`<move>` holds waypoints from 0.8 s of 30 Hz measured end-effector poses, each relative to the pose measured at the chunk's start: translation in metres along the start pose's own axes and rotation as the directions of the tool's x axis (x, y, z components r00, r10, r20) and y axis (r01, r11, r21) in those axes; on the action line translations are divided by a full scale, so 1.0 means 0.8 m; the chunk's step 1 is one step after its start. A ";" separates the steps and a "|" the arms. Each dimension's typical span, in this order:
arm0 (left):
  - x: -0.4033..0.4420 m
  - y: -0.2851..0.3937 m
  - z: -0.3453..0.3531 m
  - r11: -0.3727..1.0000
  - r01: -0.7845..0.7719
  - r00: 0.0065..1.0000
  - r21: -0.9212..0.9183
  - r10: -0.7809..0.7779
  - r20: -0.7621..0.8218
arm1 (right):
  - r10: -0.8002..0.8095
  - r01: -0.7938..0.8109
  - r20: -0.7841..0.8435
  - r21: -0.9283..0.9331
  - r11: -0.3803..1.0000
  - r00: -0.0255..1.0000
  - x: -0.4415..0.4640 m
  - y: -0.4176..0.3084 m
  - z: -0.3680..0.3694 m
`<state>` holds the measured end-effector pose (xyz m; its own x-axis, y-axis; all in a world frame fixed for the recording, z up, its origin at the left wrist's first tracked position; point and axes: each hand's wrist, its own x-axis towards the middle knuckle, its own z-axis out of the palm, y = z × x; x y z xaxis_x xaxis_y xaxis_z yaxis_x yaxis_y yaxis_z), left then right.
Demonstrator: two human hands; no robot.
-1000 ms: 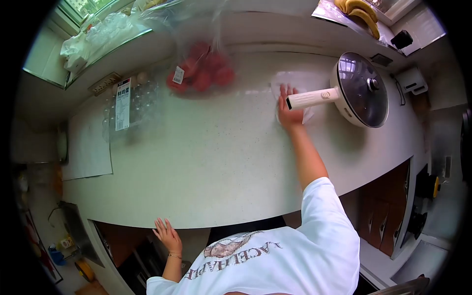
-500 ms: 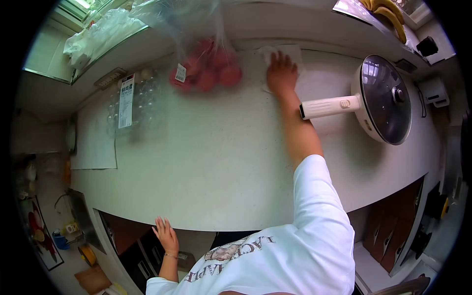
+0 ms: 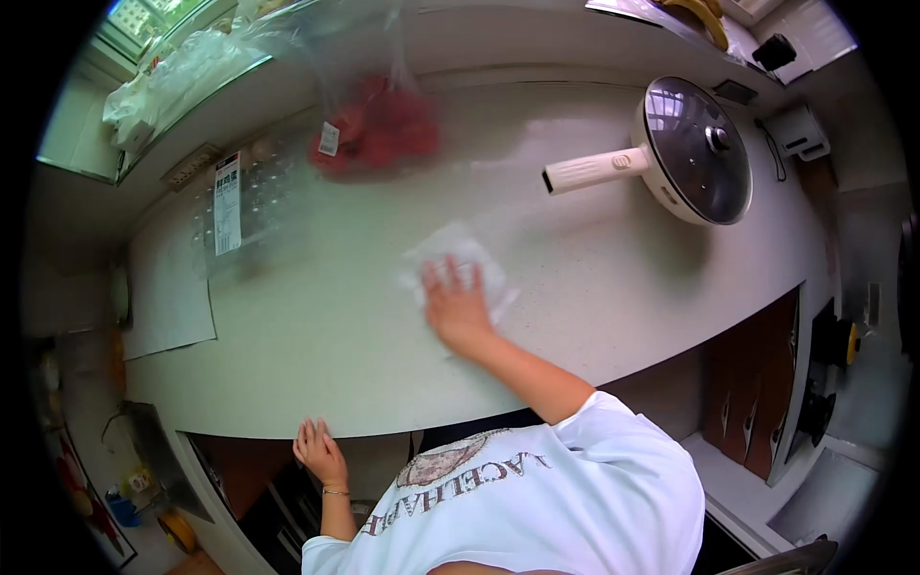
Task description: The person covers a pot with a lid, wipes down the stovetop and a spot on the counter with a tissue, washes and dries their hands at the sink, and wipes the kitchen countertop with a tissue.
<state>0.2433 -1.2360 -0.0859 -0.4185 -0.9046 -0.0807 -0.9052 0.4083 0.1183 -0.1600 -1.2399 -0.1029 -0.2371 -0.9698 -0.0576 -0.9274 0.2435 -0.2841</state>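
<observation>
My right hand (image 3: pixel 458 309) holds a thin white cloth (image 3: pixel 491 278) down against the pale countertop (image 3: pixel 335 355), its fingers spread over the top. Whether the cloth is paper or fabric I cannot tell. The cloth lies crumpled around my fingers, near the middle of the counter. At the front edge, to the left, my left hand (image 3: pixel 320 454) rests its fingertips by the rim; the fingers are stretched out and hold nothing.
A cream frying pan (image 3: pixel 661 182) with a glass lid stands back right, its handle pointing left. A plastic bag of red fruit (image 3: pixel 379 129) sits at the back, beside a clear egg carton (image 3: pixel 259 196). White paper (image 3: pixel 172 311) lies far left. Bananas (image 3: pixel 704 19) rest on the ledge.
My right hand has pulled the cloth from the back of the counter toward me and to the left, past the pan's handle. The left hand stays near the front edge. The view has shifted slightly.
</observation>
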 end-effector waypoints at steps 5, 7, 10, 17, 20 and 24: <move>0.097 0.033 -0.040 0.969 -0.234 0.945 -0.075 0.208 -0.253 | -0.206 0.223 -0.182 0.076 0.972 0.961 0.029 0.027 0.008; 0.155 0.083 -0.065 0.877 -0.474 0.843 -0.077 0.427 -0.327 | -0.003 -0.004 -0.257 -0.025 1.000 0.966 0.046 0.107 -0.023; 0.229 0.190 -0.095 0.663 -0.745 0.629 -0.076 0.659 -0.414 | 0.211 -0.347 -0.508 -0.189 0.919 0.835 -0.031 0.265 -0.047; 0.300 0.473 -0.119 0.373 -0.894 0.448 -0.250 0.780 -0.438 | 0.790 -0.858 -0.375 -0.025 0.514 0.485 -0.317 0.405 -0.076; 0.327 0.603 -0.116 0.366 -0.927 0.364 -0.081 0.824 -0.434 | 0.808 -0.880 -0.383 -0.028 0.475 0.448 -0.343 0.440 -0.095; 0.366 0.723 -0.094 0.629 -0.777 0.630 -0.023 0.776 -0.027 | 0.803 -0.861 -0.329 -0.073 0.504 0.498 -0.348 0.447 -0.098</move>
<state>-0.3973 -1.2735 0.0337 -0.9642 -0.2563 0.0679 -0.2430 0.9568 0.1599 -0.4486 -0.8817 -0.1133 -0.9575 -0.2824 0.0580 -0.2841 0.9585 -0.0236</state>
